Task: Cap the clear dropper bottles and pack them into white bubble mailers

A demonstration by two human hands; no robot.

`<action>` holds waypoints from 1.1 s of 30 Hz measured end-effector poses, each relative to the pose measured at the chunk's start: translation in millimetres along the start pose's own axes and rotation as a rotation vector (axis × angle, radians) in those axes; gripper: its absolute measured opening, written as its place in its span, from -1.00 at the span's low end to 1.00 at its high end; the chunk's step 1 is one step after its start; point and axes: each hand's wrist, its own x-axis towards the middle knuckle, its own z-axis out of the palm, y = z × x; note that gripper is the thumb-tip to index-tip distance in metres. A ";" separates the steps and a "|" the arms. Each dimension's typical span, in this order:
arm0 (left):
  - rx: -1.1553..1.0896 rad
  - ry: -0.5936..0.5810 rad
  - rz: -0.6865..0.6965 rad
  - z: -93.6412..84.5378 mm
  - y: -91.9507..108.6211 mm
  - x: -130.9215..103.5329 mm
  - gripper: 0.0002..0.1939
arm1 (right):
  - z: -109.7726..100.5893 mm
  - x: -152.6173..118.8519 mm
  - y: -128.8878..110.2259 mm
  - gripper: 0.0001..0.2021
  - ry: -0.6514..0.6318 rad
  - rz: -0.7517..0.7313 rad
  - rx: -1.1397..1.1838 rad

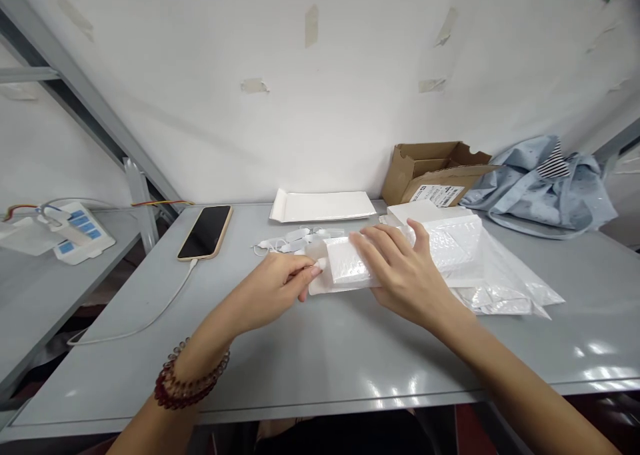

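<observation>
A white bubble mailer is held just above the table, its left end open. My right hand grips it from the right, fingers over the top and the thumb out of sight below. At the open end, my left hand is closed in a pinch, thumb against forefinger. A small whitish bit shows at those fingertips; whether it is the mailer's edge or a separate piece, I cannot tell. Just behind lie several small clear bags with white cords. Under and beyond my right hand are more white mailers.
A flat white mailer lies near the wall. Behind my right hand stands an open cardboard box, beside light blue cloth. Clear plastic bags lie at right. On the left, a phone has a white cable attached.
</observation>
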 end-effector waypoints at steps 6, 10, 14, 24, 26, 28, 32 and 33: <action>-0.056 -0.037 0.055 0.2 -0.2 -1.2 -0.57 | -0.3 -0.4 -7.2 -0.50 0.051 -0.036 0.061; -0.208 -0.097 0.079 1.2 3.9 0.4 -0.61 | 1.3 0.8 -13.3 -0.53 0.064 -0.043 0.105; -0.371 -0.155 0.150 6.7 7.3 3.2 -0.67 | 1.5 2.3 -19.4 -0.56 0.086 -0.071 0.144; -0.372 0.345 0.097 22.2 10.2 -1.7 -0.78 | -1.1 5.2 -13.1 -0.56 0.144 -0.054 0.091; -0.353 0.554 0.077 16.6 6.6 -2.1 -0.88 | -1.7 4.4 -3.8 -0.54 0.143 -0.009 0.052; -0.263 0.691 0.059 11.4 0.3 0.1 -0.86 | -3.3 3.3 6.3 -0.52 0.145 0.044 0.022; 0.130 0.321 0.080 18.4 -14.5 10.4 -0.84 | -7.2 1.4 18.5 -0.50 0.169 0.116 0.013; 0.248 0.214 0.118 24.1 -17.3 13.2 -0.84 | -7.8 1.1 19.2 -0.49 0.176 0.122 0.019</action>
